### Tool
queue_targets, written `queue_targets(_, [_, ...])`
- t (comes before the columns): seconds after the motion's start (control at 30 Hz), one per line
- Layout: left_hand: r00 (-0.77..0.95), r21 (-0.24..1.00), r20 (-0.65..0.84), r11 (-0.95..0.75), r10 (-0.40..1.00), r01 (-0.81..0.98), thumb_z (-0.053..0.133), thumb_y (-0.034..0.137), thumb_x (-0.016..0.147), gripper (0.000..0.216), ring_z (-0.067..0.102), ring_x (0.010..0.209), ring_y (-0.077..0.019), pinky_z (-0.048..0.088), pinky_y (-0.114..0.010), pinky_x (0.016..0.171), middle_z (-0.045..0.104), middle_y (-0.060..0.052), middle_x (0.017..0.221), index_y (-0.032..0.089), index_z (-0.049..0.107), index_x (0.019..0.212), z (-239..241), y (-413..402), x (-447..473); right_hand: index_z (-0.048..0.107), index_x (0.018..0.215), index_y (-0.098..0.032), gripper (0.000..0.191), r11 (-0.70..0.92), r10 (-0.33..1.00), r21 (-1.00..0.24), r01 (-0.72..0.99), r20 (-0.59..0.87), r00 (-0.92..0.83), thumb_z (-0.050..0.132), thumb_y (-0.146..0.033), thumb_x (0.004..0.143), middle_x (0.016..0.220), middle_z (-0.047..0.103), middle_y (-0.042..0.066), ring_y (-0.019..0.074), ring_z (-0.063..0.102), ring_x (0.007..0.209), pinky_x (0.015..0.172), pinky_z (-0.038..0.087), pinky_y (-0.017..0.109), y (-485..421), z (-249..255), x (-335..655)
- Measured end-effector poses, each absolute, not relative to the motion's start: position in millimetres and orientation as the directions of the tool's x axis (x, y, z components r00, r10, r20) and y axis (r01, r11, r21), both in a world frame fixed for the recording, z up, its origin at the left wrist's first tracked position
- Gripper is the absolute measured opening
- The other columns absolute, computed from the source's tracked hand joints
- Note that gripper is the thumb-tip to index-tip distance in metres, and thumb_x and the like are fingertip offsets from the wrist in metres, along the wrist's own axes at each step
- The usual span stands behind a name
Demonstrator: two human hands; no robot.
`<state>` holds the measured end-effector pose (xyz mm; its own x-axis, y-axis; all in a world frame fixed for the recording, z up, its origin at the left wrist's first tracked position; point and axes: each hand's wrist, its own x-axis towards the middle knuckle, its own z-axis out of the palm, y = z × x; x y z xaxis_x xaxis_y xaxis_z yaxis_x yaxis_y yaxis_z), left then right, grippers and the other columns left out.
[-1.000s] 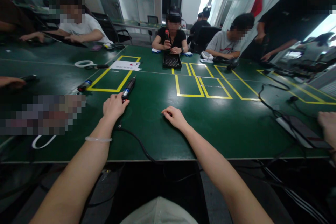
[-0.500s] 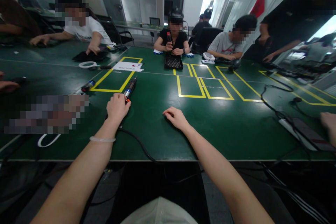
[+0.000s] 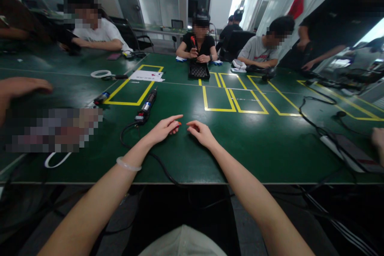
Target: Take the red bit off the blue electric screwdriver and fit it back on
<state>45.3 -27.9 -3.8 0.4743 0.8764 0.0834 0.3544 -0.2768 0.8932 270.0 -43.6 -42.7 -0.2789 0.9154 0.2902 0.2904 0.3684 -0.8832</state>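
My left hand [image 3: 167, 129] is low over the green table, its index finger stretched out. A small orange-red piece [image 3: 179, 124] shows at its curled fingers; its kind is too small to tell. Close by on the right, my right hand [image 3: 201, 133] rests on the table with loosely bent fingers, thumb apart from the index finger, nothing visible in it. The two hands do not touch. An electric screwdriver [image 3: 147, 106], black with a silver and blue band, lies left of my left hand, its tip pointing away from me. Its black cord [image 3: 163, 168] runs under my left forearm.
Yellow tape rectangles [image 3: 220, 110] mark the table. White paper [image 3: 147, 76], a white ring-shaped thing [image 3: 101, 74] and a second blue-banded tool [image 3: 102, 98] lie left. Opposite, a person holds a red-topped tool over a black tray [image 3: 199, 76]. Cables [image 3: 312, 122] lie right; co-workers sit around.
My left hand has left the screwdriver and moved right, beside my right hand, the orange-red piece moving with it. My right hand stays put. A co-worker on the left lifted a dark item.
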Motion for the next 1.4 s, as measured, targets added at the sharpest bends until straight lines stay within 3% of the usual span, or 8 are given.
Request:
queue_targets(0.13, [0.579, 0.923, 0.019, -0.237, 0.815, 0.304, 0.051, 0.052, 0.094, 0.071, 0.057, 0.071, -0.0132, 0.045, -0.026, 0.065, 0.061, 0.000, 0.078, 0.014, 0.038, 0.152, 0, -40, 56, 0.068, 0.107, -0.018, 0.025, 0.331, 0.903, -0.927, 0.175, 0.257, -0.345, 0.060, -0.036, 0.091, 0.094, 0.072, 0.004, 0.0169, 0.065, 0.085, 0.082, 0.049, 0.030, -43, -44, 267])
queue_targets(0.3, [0.603, 0.919, 0.020, -0.252, 0.797, 0.303, 0.056, 0.049, 0.092, 0.070, 0.057, 0.070, -0.0133, 0.045, -0.026, 0.067, 0.059, 0.003, 0.073, 0.014, 0.039, 0.150, -2, -42, 58, 0.067, 0.093, -0.017, 0.018, 0.358, 0.877, -0.917, 0.177, 0.265, -0.400, 0.061, -0.033, 0.089, 0.083, 0.069, 0.001, 0.0142, 0.060, 0.073, 0.074, 0.047, 0.028, -44, -41, 268])
queue_targets(0.53, [0.585, 0.900, 0.086, -0.314, 0.806, 0.301, 0.060, 0.047, 0.089, 0.062, 0.059, 0.074, -0.0140, 0.045, -0.027, 0.069, 0.061, 0.002, 0.079, 0.015, 0.046, 0.140, -9, -38, 57, 0.063, 0.100, -0.017, 0.023, 0.306, 0.884, -0.946, 0.105, 0.241, -0.399, 0.065, -0.034, 0.085, 0.084, 0.067, 0.001, 0.0121, 0.058, 0.070, 0.068, 0.045, 0.025, -47, -39, 266])
queue_targets(0.83, [0.529, 0.935, 0.028, -0.210, 0.848, 0.287, 0.063, 0.047, 0.086, 0.040, 0.060, 0.076, -0.0147, 0.047, -0.027, 0.067, 0.063, -0.002, 0.086, 0.017, 0.055, 0.111, -8, -40, 59, 0.061, 0.097, -0.019, 0.018, 0.349, 0.894, -0.922, 0.166, 0.274, -0.355, 0.065, -0.031, 0.084, 0.084, 0.064, 0.000, 0.0126, 0.056, 0.072, 0.067, 0.044, 0.025, -46, -38, 265])
queue_targets(1.0, [0.513, 0.912, 0.082, -0.271, 0.854, 0.306, 0.067, 0.042, 0.082, 0.032, 0.060, 0.081, -0.0151, 0.048, -0.028, 0.072, 0.064, -0.003, 0.091, 0.018, 0.058, 0.100, -9, -39, 58, 0.061, 0.094, -0.018, 0.020, 0.359, 0.896, -0.912, 0.198, 0.278, -0.347, 0.067, -0.034, 0.083, 0.084, 0.063, 0.000, 0.0124, 0.054, 0.071, 0.067, 0.044, 0.026, -49, -35, 264])
queue_targets(1.4, [0.483, 0.894, 0.092, -0.285, 0.871, 0.344, 0.065, 0.050, 0.083, 0.038, 0.063, 0.085, -0.0180, 0.050, -0.032, 0.078, 0.068, -0.005, 0.094, 0.017, 0.062, 0.101, -10, -38, 57, 0.063, 0.097, -0.018, 0.019, 0.401, 0.884, -0.890, 0.216, 0.314, -0.345, 0.065, -0.030, 0.083, 0.084, 0.064, 0.000, 0.0131, 0.057, 0.075, 0.070, 0.045, 0.026, -49, -36, 264])
